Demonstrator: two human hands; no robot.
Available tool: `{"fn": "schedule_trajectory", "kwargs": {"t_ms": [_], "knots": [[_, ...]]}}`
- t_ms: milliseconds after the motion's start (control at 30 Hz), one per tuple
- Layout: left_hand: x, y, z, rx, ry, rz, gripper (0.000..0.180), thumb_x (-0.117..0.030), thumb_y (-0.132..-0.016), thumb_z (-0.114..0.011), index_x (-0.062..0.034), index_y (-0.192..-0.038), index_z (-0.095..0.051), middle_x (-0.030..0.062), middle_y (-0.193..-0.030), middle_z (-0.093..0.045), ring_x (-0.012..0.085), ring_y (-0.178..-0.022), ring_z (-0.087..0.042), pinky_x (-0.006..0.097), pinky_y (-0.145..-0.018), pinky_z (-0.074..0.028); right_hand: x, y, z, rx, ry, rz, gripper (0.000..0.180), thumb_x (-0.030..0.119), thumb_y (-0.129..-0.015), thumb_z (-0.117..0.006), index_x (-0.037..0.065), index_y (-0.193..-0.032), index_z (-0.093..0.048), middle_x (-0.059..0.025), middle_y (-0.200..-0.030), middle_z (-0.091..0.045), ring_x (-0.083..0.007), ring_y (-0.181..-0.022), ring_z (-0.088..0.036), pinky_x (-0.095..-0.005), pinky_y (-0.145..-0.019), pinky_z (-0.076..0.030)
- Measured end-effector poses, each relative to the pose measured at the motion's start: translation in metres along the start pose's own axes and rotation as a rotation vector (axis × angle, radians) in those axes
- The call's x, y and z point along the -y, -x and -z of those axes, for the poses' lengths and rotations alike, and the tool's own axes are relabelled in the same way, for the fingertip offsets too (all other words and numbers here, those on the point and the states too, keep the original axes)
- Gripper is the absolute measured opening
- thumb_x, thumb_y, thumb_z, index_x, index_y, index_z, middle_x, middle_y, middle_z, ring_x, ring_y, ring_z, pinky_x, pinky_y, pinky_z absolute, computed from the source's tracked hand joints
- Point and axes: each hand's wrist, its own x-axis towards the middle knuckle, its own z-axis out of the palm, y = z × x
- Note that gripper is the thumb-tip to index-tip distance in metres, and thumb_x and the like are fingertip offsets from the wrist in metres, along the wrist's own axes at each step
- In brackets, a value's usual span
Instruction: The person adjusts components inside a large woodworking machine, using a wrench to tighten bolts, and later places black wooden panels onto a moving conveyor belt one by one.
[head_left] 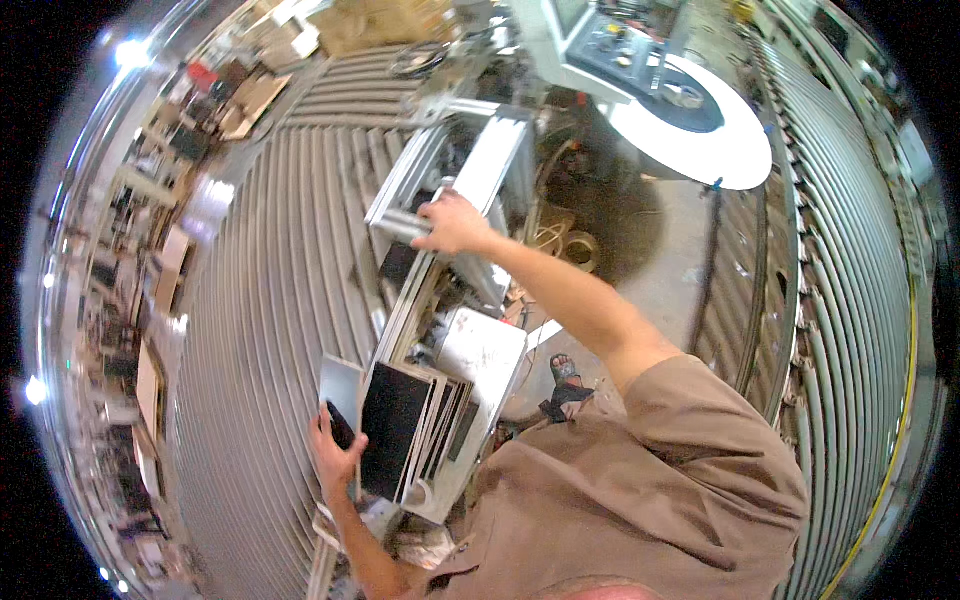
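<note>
My left hand is closed around a black oblong object, its fingers and thumb on either side. This object lies against a pale grey flat panel, whose lower part my hand hides. Just right of that hand stands a stack of flat panels with a black face outermost. Farther away, my right hand bends its fingers over the near bar of a silver metal frame. Whether anything small is under those fingers cannot be seen.
A wide roller conveyor runs along the left, another roller conveyor along the right. A white metal plate lies beside the stack. Ahead stands a machine with a white oval base. A tape roll and cables are near the frame.
</note>
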Motion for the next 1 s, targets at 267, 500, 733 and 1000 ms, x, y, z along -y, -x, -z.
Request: {"fn": "schedule_trajectory", "kwargs": {"t_ms": [267,500,733,1000], "knots": [[0.131,-0.043,0.015,-0.030,-0.190,0.119,0.109,-0.057,-0.087,-0.085,-0.0221,-0.174,-0.030,0.0303,-0.160,-0.043,0.0509,-0.147,-0.043,0.059,-0.122,-0.038,0.014,-0.008,-0.005,0.015,0.061,0.005,0.073,0.070,-0.083,-0.076,0.014,-0.130,-0.078,-0.0238,-0.117,-0.077,-0.0399,-0.127,-0.066,-0.0498,-0.119,-0.046],[0.226,-0.066,0.007,0.101,-0.336,0.253,0.141,-0.054,-0.071,-0.095,-0.0264,-0.177,-0.007,0.0271,-0.166,-0.035,0.0502,-0.153,-0.037,0.063,-0.126,-0.033,0.015,-0.011,-0.016,-0.066,0.127,0.035,0.065,0.060,-0.084,-0.080,0.011,-0.127,-0.079,-0.0204,-0.128,-0.075,-0.0415,-0.131,-0.063,-0.0478,-0.116,-0.047],[0.314,-0.038,-0.006,0.175,-0.390,0.328,0.151,-0.048,-0.060,-0.100,-0.0246,-0.177,-0.008,0.0288,-0.166,-0.037,0.0510,-0.153,-0.038,0.063,-0.126,-0.035,0.021,-0.019,-0.013,0.017,0.173,0.028,0.070,0.067,-0.086,-0.078,0.013,-0.130,-0.078,-0.0162,-0.124,-0.075,-0.0365,-0.125,-0.065,-0.0494,-0.110,-0.050],[0.333,0.001,-0.002,0.352,-0.477,0.452,0.160,-0.044,-0.056,-0.104,-0.0278,-0.177,-0.001,0.0229,-0.174,-0.034,0.0476,-0.159,-0.035,0.061,-0.133,-0.027,-0.013,-0.025,-0.021,0.030,0.188,0.010,0.074,0.071,-0.086,-0.078,0.011,-0.129,-0.076,-0.0153,-0.115,-0.079,-0.0379,-0.113,-0.071,-0.0489,-0.102,-0.054]]}}
